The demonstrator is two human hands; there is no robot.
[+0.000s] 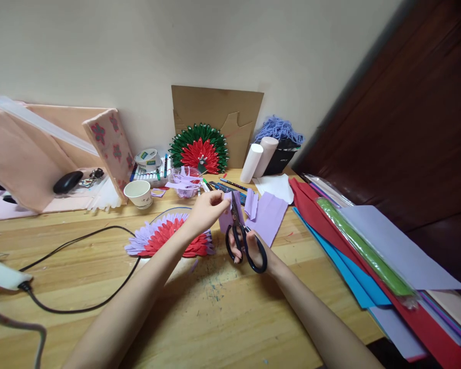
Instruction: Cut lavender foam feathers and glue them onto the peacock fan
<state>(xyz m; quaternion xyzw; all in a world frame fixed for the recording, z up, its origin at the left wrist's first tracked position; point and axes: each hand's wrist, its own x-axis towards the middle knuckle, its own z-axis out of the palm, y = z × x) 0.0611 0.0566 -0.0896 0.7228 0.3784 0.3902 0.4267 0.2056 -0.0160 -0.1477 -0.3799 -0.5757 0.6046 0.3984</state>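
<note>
My left hand (209, 209) pinches a small piece of lilac paper (228, 215) and holds it up over the wooden table (100, 277). My right hand (251, 250) grips black-handled scissors (241, 237) with fingers through the loops; the blades point up into the lilac paper. Just left of my hands lies a fan-shaped paper craft (165, 237) of red and lilac petals. More lilac paper sheets (268, 215) lie right behind the scissors.
Stacked coloured paper sheets (369, 256) cover the right side. A paper cup (139, 193), a clear bowl of lilac scraps (184, 182), markers, tape, a green-red fan craft (200, 148) and cardboard stand at the back. A black cable (80, 307) runs across the left.
</note>
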